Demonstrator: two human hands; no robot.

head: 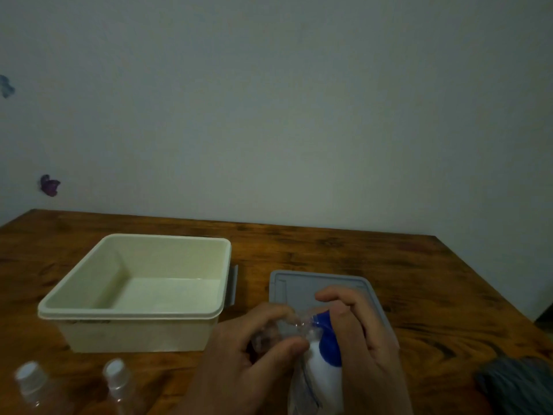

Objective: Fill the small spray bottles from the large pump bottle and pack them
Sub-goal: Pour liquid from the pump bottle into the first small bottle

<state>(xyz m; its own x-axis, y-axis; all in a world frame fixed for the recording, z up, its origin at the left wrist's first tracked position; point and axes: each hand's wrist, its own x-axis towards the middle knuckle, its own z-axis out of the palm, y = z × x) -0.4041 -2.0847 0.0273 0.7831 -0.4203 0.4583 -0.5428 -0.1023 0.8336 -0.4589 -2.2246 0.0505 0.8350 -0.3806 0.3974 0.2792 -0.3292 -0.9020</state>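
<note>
The left hand (263,351) grips a small clear spray bottle (278,333), fingers and thumb curled round it, holding it tilted with its open mouth right against the blue pump head (327,333) of the large white pump bottle (324,381). The right hand (359,330) is clamped on that pump head, its fingers curled over the top from the right side. The pump bottle stands upright near the front edge of the wooden desk (419,265), its lower part cut off by the bottom of the view. Just behind the two hands a grey lid (299,283) lies flat on the desk, partly hidden by the fingers. To the left of the lid, close beside it, sits an open cream-coloured box (134,307) with a grey clip on its right wall; nothing shows inside it. In the near left corner two more small clear spray bottles, one (30,381) further left and one (118,378) nearer the hands, stand with clear caps on, in front of the box. At the right edge a dark grey cloth-like thing (514,381) rests on the desk, too blurred to tell what it is.
</note>
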